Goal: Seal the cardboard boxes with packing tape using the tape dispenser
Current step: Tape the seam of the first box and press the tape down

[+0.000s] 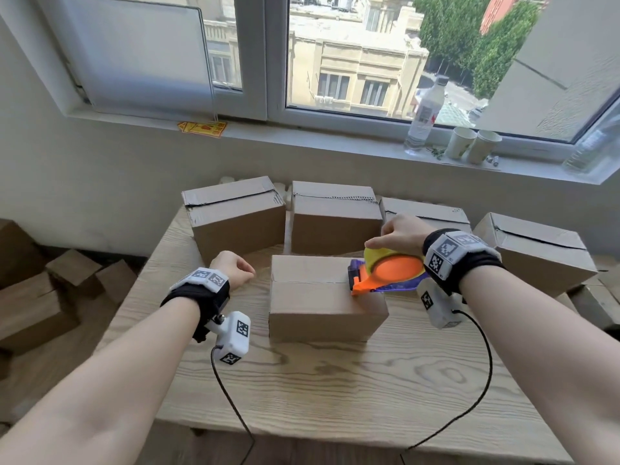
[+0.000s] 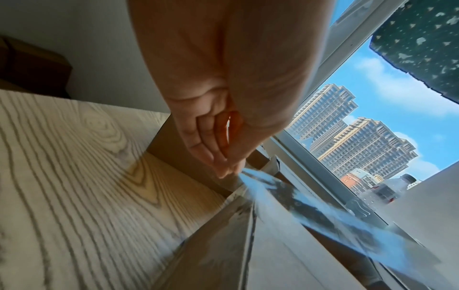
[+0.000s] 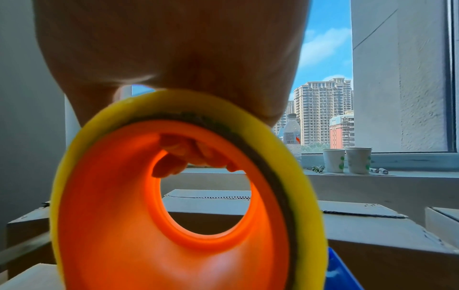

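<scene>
Orange-and-blue tape dispenser with yellow roll, gripped by right hand, fingertips curled through the core, nose on near cardboard box. Left hand loosely curled beside it, pinching a clear tape strip. No legible writing. Wood-grain table.
</scene>
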Available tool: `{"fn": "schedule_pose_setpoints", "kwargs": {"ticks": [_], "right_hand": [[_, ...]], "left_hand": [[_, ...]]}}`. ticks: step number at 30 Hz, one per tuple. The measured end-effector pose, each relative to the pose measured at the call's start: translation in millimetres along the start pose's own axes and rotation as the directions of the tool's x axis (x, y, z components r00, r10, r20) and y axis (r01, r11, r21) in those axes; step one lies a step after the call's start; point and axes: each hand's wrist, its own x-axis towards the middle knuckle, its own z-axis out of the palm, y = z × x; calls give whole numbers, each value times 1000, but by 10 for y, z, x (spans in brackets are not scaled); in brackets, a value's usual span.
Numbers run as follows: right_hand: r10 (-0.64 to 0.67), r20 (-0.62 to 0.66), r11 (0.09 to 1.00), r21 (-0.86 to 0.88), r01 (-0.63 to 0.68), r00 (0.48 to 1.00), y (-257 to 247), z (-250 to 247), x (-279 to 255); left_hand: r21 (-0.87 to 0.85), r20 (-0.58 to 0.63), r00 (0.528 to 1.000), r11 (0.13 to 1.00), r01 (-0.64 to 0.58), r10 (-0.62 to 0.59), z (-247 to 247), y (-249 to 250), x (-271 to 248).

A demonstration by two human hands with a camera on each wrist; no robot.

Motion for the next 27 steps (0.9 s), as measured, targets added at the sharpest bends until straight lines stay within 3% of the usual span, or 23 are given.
{"fn": "schedule_pose_setpoints", "kwargs": {"ticks": [11, 27], "right_hand": [[-25, -36, 999, -25, 24, 999, -16, 25, -9], [-68, -67, 998, -18, 67, 995, -15, 55, -50]], "left_hand": [[-60, -1, 1000, 998, 13, -13, 418, -93, 120], [-140, -176, 981, 989, 55, -80, 773, 47, 37]]}}
